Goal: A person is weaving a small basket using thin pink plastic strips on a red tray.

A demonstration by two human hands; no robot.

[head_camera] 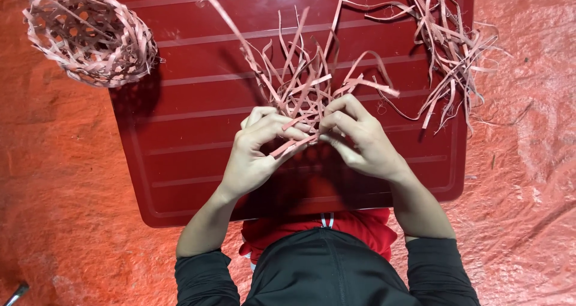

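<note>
Bamboo-strip weave (303, 99) pinched by left hand (255, 150), right hand (360, 138)

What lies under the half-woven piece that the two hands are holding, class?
Under the half-woven piece lies the dark red ribbed board, resting on an orange sheet. The left hand and right hand cover the board directly beneath them.

A finished woven ball (90, 36) of pale strips sits at the far left, overlapping the far left corner of a dark red ribbed board (192, 132). A loose bundle of strips (447, 48) lies on the board's far right corner. An orange tarp (522, 162) covers the ground beneath everything.
</note>
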